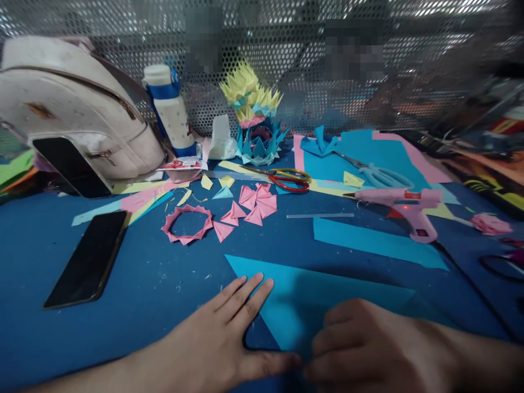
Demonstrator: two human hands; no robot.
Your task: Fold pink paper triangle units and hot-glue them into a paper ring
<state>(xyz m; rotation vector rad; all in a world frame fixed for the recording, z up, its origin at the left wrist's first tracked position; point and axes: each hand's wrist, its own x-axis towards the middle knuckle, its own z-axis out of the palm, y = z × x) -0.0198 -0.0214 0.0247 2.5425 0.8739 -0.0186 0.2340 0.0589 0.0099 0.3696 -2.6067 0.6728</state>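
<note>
A sheet of bright blue paper (295,305) lies on the table in front of me, apparently folded, with a slanting left edge. My left hand (229,327) is spread flat, its fingertips on the paper's left edge and its thumb stretched toward my right hand. Over the lower part of the sheet, my right hand (364,344) is curled closed; its fingertips are hidden, and what they grip, if anything, cannot be made out. Beyond the sheet lie a pink folded-paper ring (168,228) and several loose pink paper triangles (262,206).
A pink glue gun (421,215) trails a cord at right, near a blue paper strip (376,243). Scissors (292,180) lie behind. At left are a phone (88,259), a second phone (71,164), a backpack (77,109) and a bottle (172,114). A folded-paper model (262,144) stands at the back.
</note>
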